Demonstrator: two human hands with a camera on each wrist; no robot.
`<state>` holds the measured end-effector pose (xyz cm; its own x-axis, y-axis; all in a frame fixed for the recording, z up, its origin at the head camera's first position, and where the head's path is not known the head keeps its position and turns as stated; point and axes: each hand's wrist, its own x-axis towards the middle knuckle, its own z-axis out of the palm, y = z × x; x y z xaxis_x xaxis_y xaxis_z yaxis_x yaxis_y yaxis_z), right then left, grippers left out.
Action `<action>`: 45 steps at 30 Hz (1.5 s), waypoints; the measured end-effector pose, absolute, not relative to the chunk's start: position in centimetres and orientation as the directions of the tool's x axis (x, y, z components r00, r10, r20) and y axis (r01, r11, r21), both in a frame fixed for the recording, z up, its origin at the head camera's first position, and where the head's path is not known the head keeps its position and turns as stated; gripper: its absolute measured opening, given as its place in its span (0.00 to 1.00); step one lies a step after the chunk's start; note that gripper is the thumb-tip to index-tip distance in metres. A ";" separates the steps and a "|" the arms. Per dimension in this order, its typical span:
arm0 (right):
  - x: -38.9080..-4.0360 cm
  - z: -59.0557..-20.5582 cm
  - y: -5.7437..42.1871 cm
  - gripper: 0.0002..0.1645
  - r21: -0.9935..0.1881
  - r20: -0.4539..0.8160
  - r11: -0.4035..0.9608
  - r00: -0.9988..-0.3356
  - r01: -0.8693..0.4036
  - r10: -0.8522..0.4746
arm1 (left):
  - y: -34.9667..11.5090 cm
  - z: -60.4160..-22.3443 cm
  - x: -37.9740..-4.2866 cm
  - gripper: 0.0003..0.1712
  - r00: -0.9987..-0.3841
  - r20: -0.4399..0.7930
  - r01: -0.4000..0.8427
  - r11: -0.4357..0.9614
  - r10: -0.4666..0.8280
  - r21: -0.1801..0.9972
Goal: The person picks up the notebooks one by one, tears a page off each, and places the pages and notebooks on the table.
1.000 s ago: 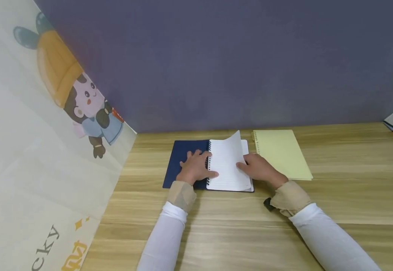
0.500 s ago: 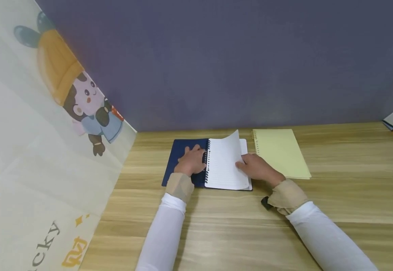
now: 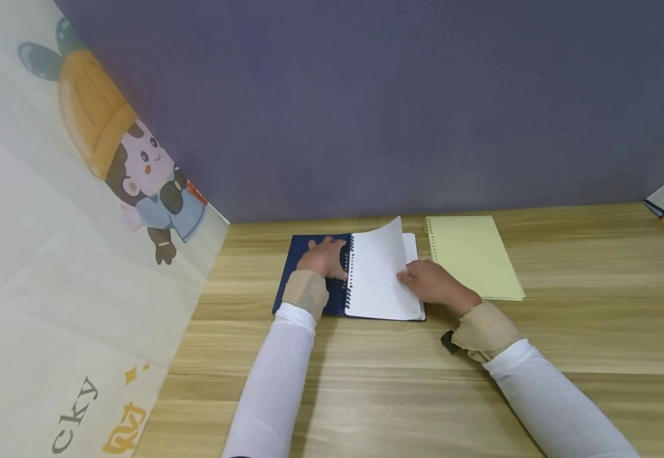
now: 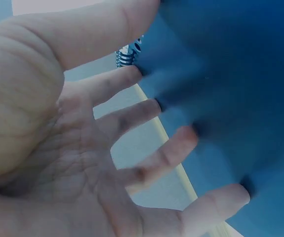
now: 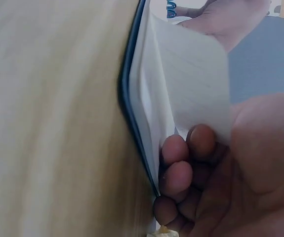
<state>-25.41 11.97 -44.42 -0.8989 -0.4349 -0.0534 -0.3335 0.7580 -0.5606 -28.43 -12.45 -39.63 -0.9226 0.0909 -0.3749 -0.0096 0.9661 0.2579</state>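
Observation:
A spiral notebook lies open on the wooden table, its dark blue cover (image 3: 336, 298) folded out to the left and its lined white pages (image 3: 373, 286) to the right. My left hand (image 3: 322, 257) rests on the cover beside the black spiral binding (image 3: 348, 298). Fingers spread, its tips press on the blue surface (image 4: 230, 108) in the left wrist view. At the right edge of the pages, my right hand (image 3: 432, 281) pinches a lifted page (image 5: 196, 69) between thumb and fingers. That page curls up at its far corner, with more sheets under it.
Right of the open notebook lies a pale yellow spiral notebook (image 3: 475, 257), partly behind my right hand. A dark partition (image 3: 401, 114) rises along the table's back edge. On the left stands a white wall (image 3: 34, 222) with a cartoon figure.
My left hand has shifted from the spiral and page edge left and farther back onto the blue cover. My right hand keeps its pinch on the page, nearly still.

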 end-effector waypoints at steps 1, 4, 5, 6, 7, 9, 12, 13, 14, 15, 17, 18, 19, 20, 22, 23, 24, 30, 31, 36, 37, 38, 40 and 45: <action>-25.4 -44.4 12.0 0.26 -0.564 -0.053 0.755 -0.898 -0.335 -0.437 | -12.5 -39.6 -28.5 0.49 -0.919 -0.384 -0.019 0.966 0.085 0.257; -25.3 -44.3 12.0 0.26 -0.573 -0.047 0.745 -0.894 -0.341 -0.445 | -12.5 -39.3 -28.6 0.51 -0.908 -0.412 -0.037 0.963 0.079 0.267; -25.3 -44.3 12.0 0.26 -0.575 -0.044 0.742 -0.893 -0.344 -0.448 | -12.6 -39.2 -28.6 0.52 -0.904 -0.419 -0.038 0.963 0.081 0.267; -25.3 -44.3 12.0 0.27 -0.577 -0.042 0.739 -0.891 -0.348 -0.452 | -12.6 -39.2 -28.7 0.52 -0.900 -0.427 -0.037 0.963 0.085 0.269; -25.3 -44.3 12.0 0.27 -0.576 -0.045 0.740 -0.890 -0.348 -0.453 | -12.7 -39.1 -28.8 0.52 -0.897 -0.434 -0.037 0.962 0.088 0.271; -25.3 -44.4 12.0 0.27 -0.570 -0.042 0.740 -0.886 -0.358 -0.461 | -12.8 -39.0 -28.9 0.53 -0.891 -0.444 -0.033 0.962 0.095 0.272; -25.3 -44.5 12.0 0.26 -0.560 -0.041 0.739 -0.879 -0.374 -0.475 | -12.9 -38.9 -29.1 0.53 -0.883 -0.461 -0.041 0.960 0.095 0.277; -25.3 -44.5 12.1 0.26 -0.556 -0.046 0.741 -0.876 -0.377 -0.480 | -13.0 -38.9 -29.1 0.53 -0.880 -0.465 -0.045 0.959 0.095 0.281; -25.3 -44.5 12.1 0.25 -0.553 -0.052 0.743 -0.874 -0.378 -0.483 | -13.0 -38.9 -29.1 0.53 -0.879 -0.468 -0.046 0.958 0.096 0.283; -25.4 -44.5 12.1 0.25 -0.552 -0.060 0.743 -0.871 -0.378 -0.488 | -13.0 -38.8 -29.1 0.53 -0.878 -0.470 -0.050 0.957 0.094 0.286; -25.4 -44.5 12.2 0.23 -0.562 -0.079 0.736 -0.861 -0.377 -0.502 | -13.0 -38.7 -29.1 0.54 -0.877 -0.471 -0.058 0.954 0.092 0.294; -25.4 -44.4 12.2 0.23 -0.569 -0.090 0.732 -0.856 -0.375 -0.509 | -13.0 -38.7 -29.1 0.54 -0.876 -0.473 -0.061 0.953 0.092 0.297; -25.4 -44.4 12.3 0.22 -0.574 -0.100 0.728 -0.850 -0.375 -0.517 | -13.0 -38.6 -29.1 0.54 -0.875 -0.475 -0.066 0.951 0.091 0.303; -25.4 -44.4 12.3 0.21 -0.580 -0.106 0.723 -0.845 -0.375 -0.524 | -13.0 -38.6 -29.1 0.54 -0.874 -0.478 -0.073 0.949 0.087 0.307; -25.4 -44.4 12.4 0.21 -0.592 -0.118 0.714 -0.837 -0.373 -0.535 | -12.9 -38.4 -29.0 0.54 -0.871 -0.485 -0.085 0.945 0.083 0.316; -25.4 -44.4 12.4 0.20 -0.594 -0.122 0.712 -0.834 -0.373 -0.539 | -12.9 -38.3 -29.0 0.54 -0.869 -0.488 -0.091 0.943 0.082 0.319; -25.4 -44.4 12.5 0.20 -0.595 -0.125 0.712 -0.831 -0.374 -0.541 | -12.8 -38.2 -29.0 0.54 -0.867 -0.492 -0.097 0.943 0.078 0.319; -25.5 -44.4 12.6 0.15 -0.616 -0.151 0.702 -0.821 -0.358 -0.551 | -12.6 -38.0 -29.2 0.54 -0.858 -0.506 -0.086 0.949 0.083 0.302; -25.5 -44.3 12.6 0.15 -0.621 -0.156 0.700 -0.819 -0.354 -0.553 | -12.6 -38.0 -29.3 0.54 -0.859 -0.504 -0.081 0.951 0.085 0.299; -25.6 -44.3 12.5 0.15 -0.639 -0.179 0.689 -0.805 -0.342 -0.565 | -12.7 -38.3 -29.5 0.54 -0.859 -0.506 -0.093 0.949 0.077 0.301; -25.6 -44.3 12.5 0.15 -0.639 -0.185 0.690 -0.804 -0.339 -0.566 | -12.8 -38.3 -29.6 0.54 -0.859 -0.506 -0.095 0.949 0.075 0.302; -25.6 -44.4 12.5 0.15 -0.640 -0.191 0.691 -0.802 -0.335 -0.566 | -12.8 -38.3 -29.6 0.54 -0.856 -0.511 -0.097 0.948 0.076 0.304; -25.7 -44.4 12.4 0.15 -0.639 -0.198 0.693 -0.799 -0.334 -0.568 | -12.8 -38.4 -29.7 0.54 -0.857 -0.510 -0.094 0.948 0.079 0.305; -25.7 -44.3 12.3 0.14 -0.624 -0.195 0.696 -0.792 -0.355 -0.578 | -12.9 -38.3 -29.7 0.54 -0.855 -0.512 -0.085 0.950 0.086 0.302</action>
